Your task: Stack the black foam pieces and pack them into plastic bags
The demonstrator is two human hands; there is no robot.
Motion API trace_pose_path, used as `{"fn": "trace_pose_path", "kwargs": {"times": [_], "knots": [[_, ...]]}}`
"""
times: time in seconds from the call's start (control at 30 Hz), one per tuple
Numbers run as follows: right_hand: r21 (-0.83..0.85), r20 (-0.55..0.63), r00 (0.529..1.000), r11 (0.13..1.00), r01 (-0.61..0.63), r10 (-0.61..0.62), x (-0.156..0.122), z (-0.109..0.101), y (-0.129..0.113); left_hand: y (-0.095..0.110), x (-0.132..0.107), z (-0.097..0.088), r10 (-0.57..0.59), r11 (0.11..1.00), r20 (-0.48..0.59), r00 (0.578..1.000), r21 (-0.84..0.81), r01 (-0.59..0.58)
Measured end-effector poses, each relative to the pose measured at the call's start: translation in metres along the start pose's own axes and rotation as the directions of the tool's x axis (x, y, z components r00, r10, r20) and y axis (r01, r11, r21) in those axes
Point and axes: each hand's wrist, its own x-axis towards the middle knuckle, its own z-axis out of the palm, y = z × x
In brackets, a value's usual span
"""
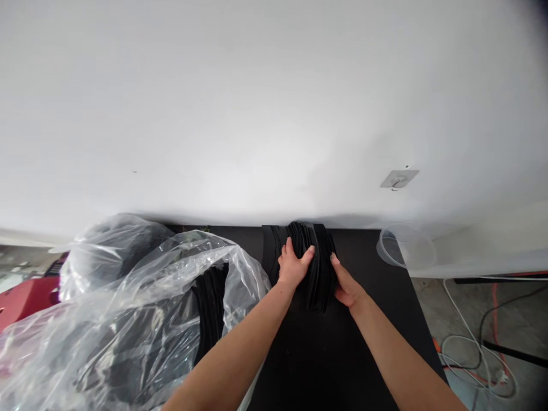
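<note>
A stack of black flat pieces [319,251] stands on edge on a black table [372,297], against the white wall. My left hand [293,265] grips the stack from the left, thumb and fingers closed over its top edges. On the right side my right hand [347,285] clasps the same stack, its thumb pressed on the front. Both forearms reach in from the bottom of the view.
A large clear plastic bag [128,308] holding more black pieces fills the left half of the table. A clear plastic cup [400,248] lies at the right rear. A hook plate [399,178] is on the wall. White cables [475,354] lie on the floor at right.
</note>
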Motion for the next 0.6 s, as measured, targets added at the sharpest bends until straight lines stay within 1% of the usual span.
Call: {"fn": "trace_pose_path", "kwargs": {"times": [0.07, 0.2, 0.33, 0.47, 0.6], "knots": [[0.083, 0.003, 0.999, 0.996, -0.042, 0.042, -0.004, -0.003, 0.008, 0.002, -0.008, 0.0, 0.032, 0.999, 0.002, 0.999, 0.037, -0.032], [0.145, -0.046, 0.998, 0.989, -0.037, 0.044, -0.019, -0.009, 0.016, 0.011, -0.029, -0.002, 0.061, 0.996, 0.031, 0.998, 0.063, -0.063], [0.131, -0.176, 0.984, 0.991, -0.019, 0.042, -0.043, -0.018, 0.017, 0.024, -0.054, -0.001, 0.087, 0.995, 0.065, 0.994, 0.039, -0.09], [0.062, -0.305, 0.952, 0.997, 0.054, -0.033, -0.069, -0.037, 0.018, 0.038, -0.078, -0.001, 0.136, 0.991, 0.125, 0.983, -0.017, -0.134], [0.0, -0.442, 0.892, 0.994, 0.107, -0.096, -0.096, -0.053, 0.017, 0.05, -0.1, -0.003, 0.186, 0.981, 0.172, 0.967, -0.081, -0.174]]}}
